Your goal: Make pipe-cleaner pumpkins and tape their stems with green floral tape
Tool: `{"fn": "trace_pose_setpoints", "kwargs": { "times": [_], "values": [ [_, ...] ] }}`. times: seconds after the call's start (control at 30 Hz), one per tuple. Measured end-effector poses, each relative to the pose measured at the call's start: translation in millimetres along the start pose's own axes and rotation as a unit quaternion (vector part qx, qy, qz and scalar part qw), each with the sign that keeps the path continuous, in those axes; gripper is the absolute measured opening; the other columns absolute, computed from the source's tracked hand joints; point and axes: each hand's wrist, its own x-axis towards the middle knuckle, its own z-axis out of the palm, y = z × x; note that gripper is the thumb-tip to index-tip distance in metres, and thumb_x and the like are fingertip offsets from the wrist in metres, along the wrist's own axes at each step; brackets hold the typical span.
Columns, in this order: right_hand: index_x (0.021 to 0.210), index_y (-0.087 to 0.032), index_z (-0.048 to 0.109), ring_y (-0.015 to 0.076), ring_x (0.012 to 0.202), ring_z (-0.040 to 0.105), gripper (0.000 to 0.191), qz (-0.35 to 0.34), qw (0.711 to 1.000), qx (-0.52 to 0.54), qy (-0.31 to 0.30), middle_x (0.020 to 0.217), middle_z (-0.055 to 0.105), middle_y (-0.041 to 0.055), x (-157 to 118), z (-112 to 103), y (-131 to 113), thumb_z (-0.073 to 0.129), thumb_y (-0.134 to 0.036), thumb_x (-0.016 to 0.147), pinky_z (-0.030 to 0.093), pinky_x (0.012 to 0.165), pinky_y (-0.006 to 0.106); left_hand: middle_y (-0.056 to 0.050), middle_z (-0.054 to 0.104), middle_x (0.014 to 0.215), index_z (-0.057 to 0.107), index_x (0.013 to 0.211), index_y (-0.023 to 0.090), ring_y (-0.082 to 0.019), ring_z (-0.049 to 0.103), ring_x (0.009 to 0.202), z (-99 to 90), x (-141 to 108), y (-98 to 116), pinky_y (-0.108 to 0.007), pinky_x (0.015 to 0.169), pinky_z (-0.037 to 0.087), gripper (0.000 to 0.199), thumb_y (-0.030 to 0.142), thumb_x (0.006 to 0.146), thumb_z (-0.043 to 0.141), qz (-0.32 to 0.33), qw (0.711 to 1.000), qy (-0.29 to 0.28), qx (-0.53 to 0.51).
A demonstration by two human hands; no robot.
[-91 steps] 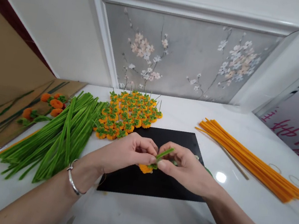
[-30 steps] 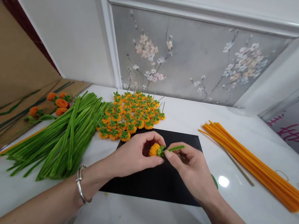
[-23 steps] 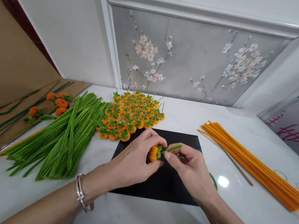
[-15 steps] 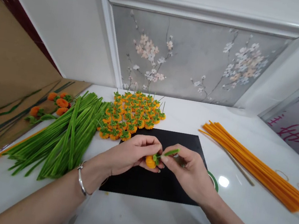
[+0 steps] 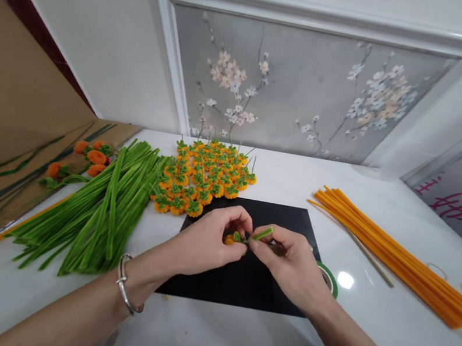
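Over a black mat (image 5: 238,286), my left hand (image 5: 208,240) is closed around a small orange pipe-cleaner pumpkin (image 5: 229,239) with a green top. Its fingers hide most of the orange body. My right hand (image 5: 287,259) pinches a short green pipe cleaner (image 5: 264,233) beside the pumpkin's top, its free end pointing up and right. The fingertips of both hands nearly meet there. Just beyond my left hand stand many finished pumpkins (image 5: 194,208) of the same kind, packed together with green tops, some with thin upright stems.
Loose green pipe cleaners (image 5: 104,211) lie in a heap at left, near several orange flowers (image 5: 96,157) on brown cardboard. A bundle of orange pipe cleaners (image 5: 390,253) lies at right. A green tape roll (image 5: 330,281) sits partly behind my right wrist. A wall panel closes the back.
My left hand has turned over the pumpkin, so its fingers now cover most of the orange body. My right hand stays almost in place, still pinching the green pipe cleaner.
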Motion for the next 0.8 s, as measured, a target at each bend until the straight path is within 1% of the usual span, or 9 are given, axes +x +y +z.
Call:
{"fn": "trace_pose_setpoints", "kwargs": {
  "times": [0.07, 0.13, 0.23, 0.33, 0.43, 0.53, 0.6, 0.7, 0.8],
  "values": [
    [0.078, -0.018, 0.066, 0.0151, 0.074, 0.056, 0.014, -0.013, 1.0, 0.0, 0.007, 0.078, 0.064, 0.0018, 0, -1, 0, 0.057, -0.026, 0.084, 0.045, 0.068, 0.028, -0.001, 0.058, 0.089, 0.056, 0.091, 0.017, -0.013, 0.055, 0.08, 0.0, -2, 1, -0.026, 0.069, 0.044, 0.022, 0.014, 0.071, 0.064, 0.004, 1.0, -0.01, -0.012],
    [0.079, -0.019, 0.067, 0.0155, 0.074, 0.057, 0.012, -0.024, 1.0, -0.009, 0.011, 0.079, 0.065, 0.0022, 0, -1, 0, 0.058, -0.025, 0.083, 0.045, 0.069, 0.028, -0.003, 0.059, 0.093, 0.056, 0.098, 0.017, -0.014, 0.056, 0.084, -2.2, -2, 2, -0.026, 0.072, 0.046, 0.026, 0.023, 0.075, 0.067, -0.032, 0.995, -0.047, -0.088],
    [0.078, -0.02, 0.068, 0.015, 0.071, 0.058, 0.011, -0.029, 0.999, -0.011, 0.013, 0.078, 0.063, 0.0019, 0, -1, 1, 0.058, -0.025, 0.082, 0.046, 0.065, 0.028, -0.002, 0.059, 0.086, 0.055, 0.099, 0.017, -0.01, 0.056, 0.072, -7.7, -2, -1, -0.022, 0.063, 0.045, 0.027, 0.039, 0.084, 0.058, -0.107, 0.971, -0.076, -0.198],
    [0.08, -0.02, 0.068, 0.0144, 0.07, 0.059, 0.011, -0.031, 1.0, 0.002, 0.002, 0.077, 0.062, 0.0011, -1, 0, 3, 0.059, -0.024, 0.082, 0.046, 0.064, 0.027, 0.001, 0.06, 0.076, 0.056, 0.098, 0.016, -0.007, 0.052, 0.06, -13.0, 0, -7, -0.019, 0.054, 0.04, 0.026, 0.036, 0.083, 0.062, -0.129, 0.962, -0.102, -0.216],
    [0.08, -0.021, 0.068, 0.0126, 0.065, 0.055, 0.011, -0.04, 0.999, -0.032, -0.003, 0.074, 0.059, -0.0002, -2, 2, 5, 0.058, -0.023, 0.083, 0.043, 0.059, 0.025, -0.001, 0.065, 0.076, 0.057, 0.098, 0.015, -0.007, 0.054, 0.06, -16.3, 2, -13, -0.019, 0.057, 0.04, 0.027, 0.026, 0.077, 0.069, -0.126, 0.962, -0.13, -0.204],
    [0.079, -0.02, 0.068, 0.0127, 0.065, 0.053, 0.012, -0.041, 0.997, -0.061, -0.006, 0.074, 0.06, 0.0, -2, 3, 6, 0.057, -0.022, 0.083, 0.041, 0.058, 0.025, -0.002, 0.068, 0.079, 0.058, 0.096, 0.014, -0.01, 0.059, 0.068, -17.2, 4, -17, -0.023, 0.066, 0.043, 0.027, 0.02, 0.072, 0.071, -0.115, 0.967, -0.132, -0.183],
    [0.078, -0.02, 0.067, 0.0135, 0.067, 0.054, 0.012, -0.038, 0.997, -0.071, -0.01, 0.074, 0.061, 0.0006, -2, 4, 6, 0.057, -0.021, 0.084, 0.042, 0.06, 0.025, -0.002, 0.067, 0.079, 0.059, 0.096, 0.014, -0.011, 0.06, 0.07, -16.7, 4, -17, -0.024, 0.069, 0.044, 0.027, 0.018, 0.071, 0.07, -0.101, 0.974, -0.131, -0.153],
    [0.078, -0.02, 0.067, 0.0143, 0.067, 0.055, 0.012, -0.035, 0.995, -0.093, -0.011, 0.074, 0.063, 0.001, -3, 6, 6, 0.056, -0.021, 0.083, 0.042, 0.06, 0.026, 0.0, 0.065, 0.074, 0.058, 0.096, 0.015, -0.011, 0.058, 0.067, -14.7, 4, -14, -0.023, 0.064, 0.043, 0.026, 0.017, 0.072, 0.066, -0.077, 0.987, -0.121, -0.067],
    [0.074, -0.019, 0.065, 0.0133, 0.063, 0.052, 0.014, -0.022, 0.994, -0.108, -0.017, 0.069, 0.061, -0.0002, -2, 7, 5, 0.055, -0.02, 0.083, 0.04, 0.056, 0.025, 0.002, 0.063, 0.067, 0.058, 0.094, 0.017, -0.012, 0.055, 0.061, -11.0, 0, -8, -0.023, 0.057, 0.039, 0.021, 0.015, 0.073, 0.06, -0.046, 0.993, -0.087, 0.063]
  ]
}}
